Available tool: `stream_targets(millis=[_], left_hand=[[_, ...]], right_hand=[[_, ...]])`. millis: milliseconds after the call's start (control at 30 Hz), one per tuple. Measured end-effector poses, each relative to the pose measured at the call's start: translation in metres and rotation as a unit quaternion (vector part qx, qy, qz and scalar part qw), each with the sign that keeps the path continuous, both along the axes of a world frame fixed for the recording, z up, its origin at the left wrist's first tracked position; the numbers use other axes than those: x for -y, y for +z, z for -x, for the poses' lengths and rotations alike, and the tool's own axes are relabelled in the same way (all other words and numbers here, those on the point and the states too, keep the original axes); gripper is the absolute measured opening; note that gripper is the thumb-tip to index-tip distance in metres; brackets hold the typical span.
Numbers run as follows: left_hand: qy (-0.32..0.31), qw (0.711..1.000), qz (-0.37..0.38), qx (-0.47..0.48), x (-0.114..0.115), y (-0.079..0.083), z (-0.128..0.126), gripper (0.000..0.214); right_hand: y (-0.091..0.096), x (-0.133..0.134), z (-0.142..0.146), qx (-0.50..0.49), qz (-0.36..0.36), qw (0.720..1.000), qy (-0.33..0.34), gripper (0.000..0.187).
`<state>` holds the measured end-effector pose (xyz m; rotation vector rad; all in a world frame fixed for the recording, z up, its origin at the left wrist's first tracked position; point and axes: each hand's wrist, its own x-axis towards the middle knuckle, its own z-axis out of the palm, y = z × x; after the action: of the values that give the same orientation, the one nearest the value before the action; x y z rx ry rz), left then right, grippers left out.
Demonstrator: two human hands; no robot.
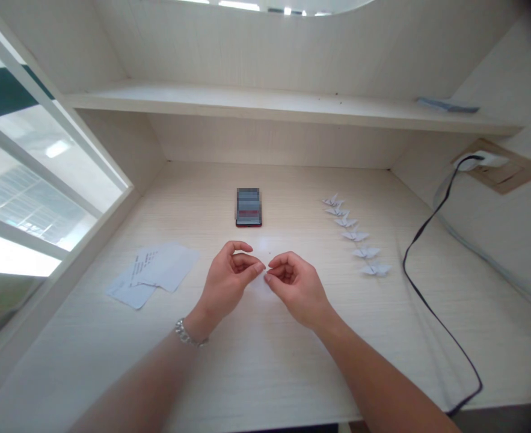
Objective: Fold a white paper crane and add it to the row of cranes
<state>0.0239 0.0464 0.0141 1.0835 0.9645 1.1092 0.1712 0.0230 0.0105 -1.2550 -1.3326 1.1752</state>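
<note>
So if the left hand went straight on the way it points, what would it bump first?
The left hand would probably meet the right hand, whose fingertips are just ahead of its own, though exact depth is hard to tell.

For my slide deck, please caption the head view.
Left hand and right hand pinch a tiny white piece, between paper slips and a row of paper cranes, phone beyond.

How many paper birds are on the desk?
6, in a slanting row right of the phone; far to near: first bird, second bird, third bird, fourth bird, fifth bird, sixth bird. Others may be hidden.
</note>
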Motion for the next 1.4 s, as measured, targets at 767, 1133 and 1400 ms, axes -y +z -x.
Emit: stream_targets(millis=[767, 1133, 1400], left_hand=[[0.01, 0.999, 0.036, 0.018, -0.0049, 0.0022, 0.0049, 0.033], [-0.02, 0.999, 0.029, 0.029, -0.007, 0.0042, 0.0087, 0.028], [-0.001, 0.999, 0.035, 0.007, -0.0066, 0.002, 0.0068, 0.028]], right_hand=[[0.0062, 0.0027, 0.0006, 0.027, -0.024, 0.999, 0.013, 0.008], [0.0039, 0.0018, -0.0004, 0.025, -0.023, 0.999, -0.005, 0.01], [0.0036, 0.0022, 0.0005, 0.029, -0.024, 0.999, 0.01, 0.009]])
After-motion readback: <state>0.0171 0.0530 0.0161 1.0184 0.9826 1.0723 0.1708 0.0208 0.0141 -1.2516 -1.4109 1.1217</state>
